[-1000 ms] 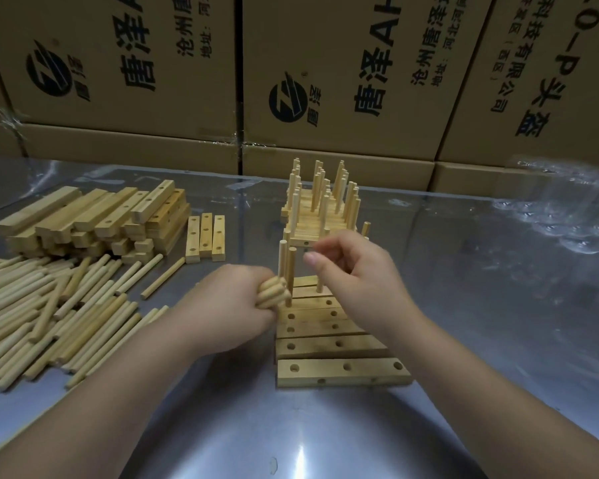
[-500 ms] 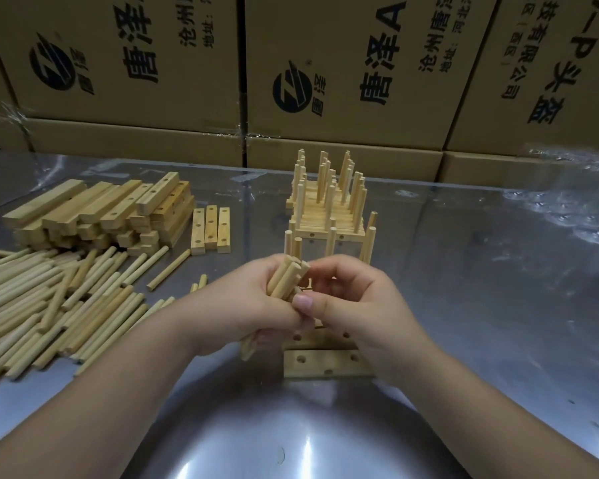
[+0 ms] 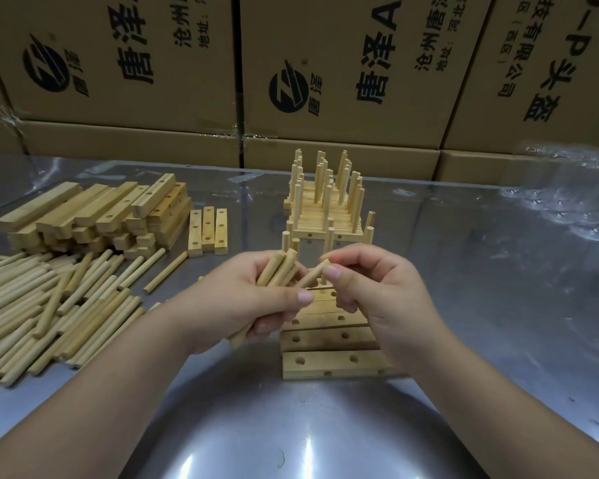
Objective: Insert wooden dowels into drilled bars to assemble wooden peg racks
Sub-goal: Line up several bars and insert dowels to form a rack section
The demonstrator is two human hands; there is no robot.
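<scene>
Far L on the steel table [image 3: 291,440]: a loose heap of dowels [image 3: 49,305], lying flat, mostly pointing toward the back-right. Behind it was a stack of long bars [image 3: 94,216], some w/ drilled holes showing. Just R of the stack, three short drilled bars [image 3: 208,229] lay side by side, touching, holes up. One stray dowel [image 3: 165,273] lay apart, near the heap's R edge.

Centre: left hand [image 3: 242,302] clenched round a bundle of dowels [image 3: 277,271], tips sticking up past the fingers, one lower end poking out under the palm. Right hand [image 3: 377,295] pinched a single dowel [image 3: 312,276] betw. thumb and forefinger, tilted, its lower end at the bundle; other fingers curled in. Both hands were held above the table, close together.

Under and in front of the hands: a row of drilled bars [image 3: 329,364] flat on the table, side by side, the near ones w/ empty holes. Upright pegs [image 3: 331,236] stood just behind the hands; their bases were hidden, so can't tell which bar held them.

Further back, finished peg racks [image 3: 325,202] were stacked, pegs up.

Far R: crumpled clear plastic film [image 3: 567,202] on the table. Printed cardboard boxes [image 3: 325,63] lined the back edge.
</scene>
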